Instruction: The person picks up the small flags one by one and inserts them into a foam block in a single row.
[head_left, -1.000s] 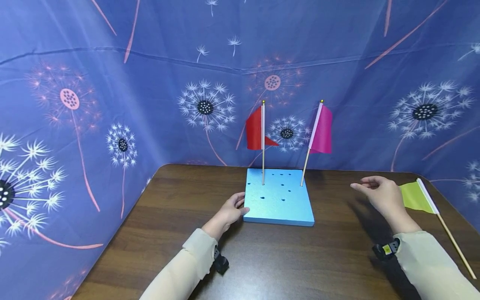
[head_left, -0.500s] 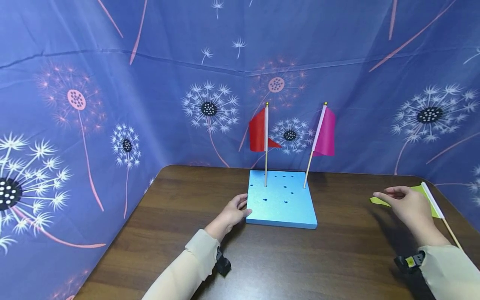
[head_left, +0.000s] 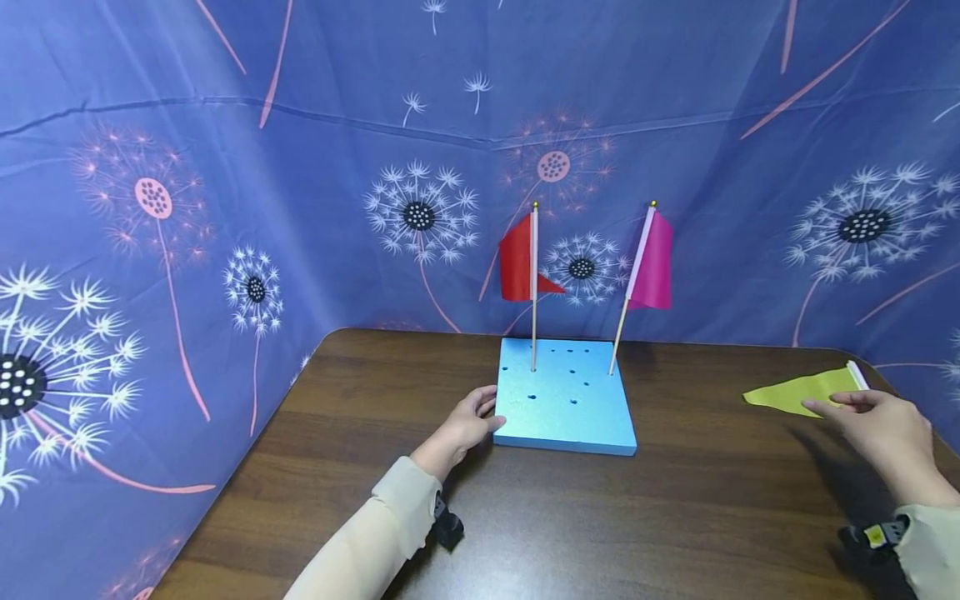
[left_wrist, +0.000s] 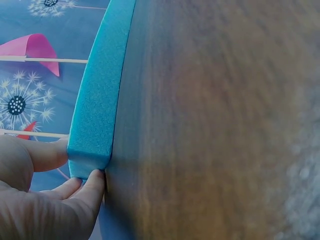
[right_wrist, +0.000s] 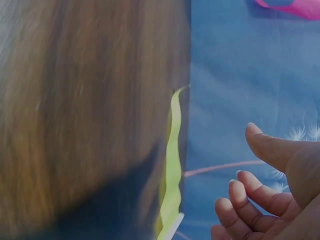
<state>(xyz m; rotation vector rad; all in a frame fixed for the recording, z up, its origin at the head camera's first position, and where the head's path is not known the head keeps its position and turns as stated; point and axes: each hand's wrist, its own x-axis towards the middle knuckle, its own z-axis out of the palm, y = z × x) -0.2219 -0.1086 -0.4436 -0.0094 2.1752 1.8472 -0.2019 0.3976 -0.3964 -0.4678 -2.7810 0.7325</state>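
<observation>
Blue board (head_left: 562,425) gripped at its edge; yellow flag (head_left: 787,397) lying apart.
I find the left hand (head_left: 461,427) pinching the board, presumably to brace it beneath the upright red flag (head_left: 515,265) and tilted pink flag (head_left: 652,268). The right hand (head_left: 892,437), thumb spread from loosely bent fingers, hovers near the yellow flag on the surface (head_left: 675,533), apparently holding nothing.

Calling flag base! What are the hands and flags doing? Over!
Left hand holding blue board by its left edge. Right hand above yellow-green flag, not gripping. Red flag upright in board, pink flag tilted. Nothing visible blocking.
</observation>
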